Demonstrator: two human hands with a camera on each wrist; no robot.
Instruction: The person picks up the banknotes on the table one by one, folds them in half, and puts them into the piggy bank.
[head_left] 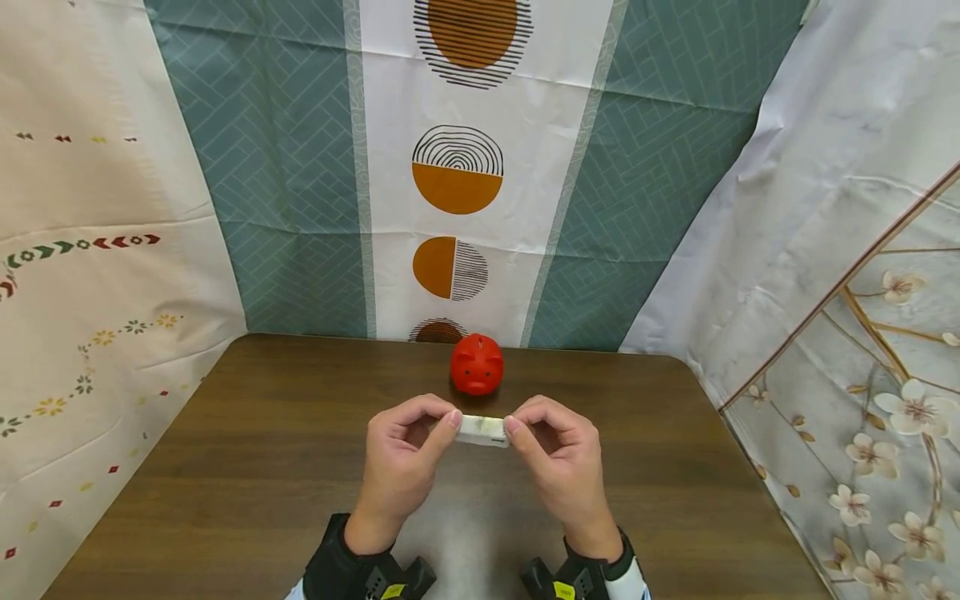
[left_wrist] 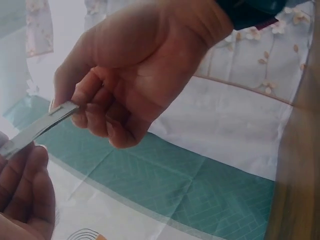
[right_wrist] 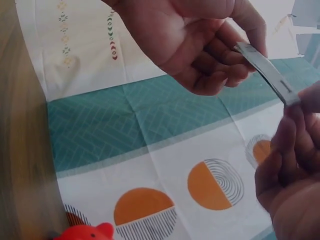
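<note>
A small, narrow folded strip of pale paper (head_left: 482,431) is stretched level between both hands above the table. My left hand (head_left: 405,467) pinches its left end between thumb and forefinger. At the other end, my right hand (head_left: 558,467) grips it the same way, with the remaining fingers curled. The right wrist view shows the thin edge of the strip (right_wrist: 270,75) and dark marks on its face. Just beyond the hands stands a red piggy bank (head_left: 477,365), facing me, a slot on top.
The brown wooden table (head_left: 262,467) ends at a back edge close behind the piggy bank. A patterned green and white cloth (head_left: 300,167) hangs behind it. More cloth hangs at the left side (head_left: 112,333) and right side (head_left: 825,292).
</note>
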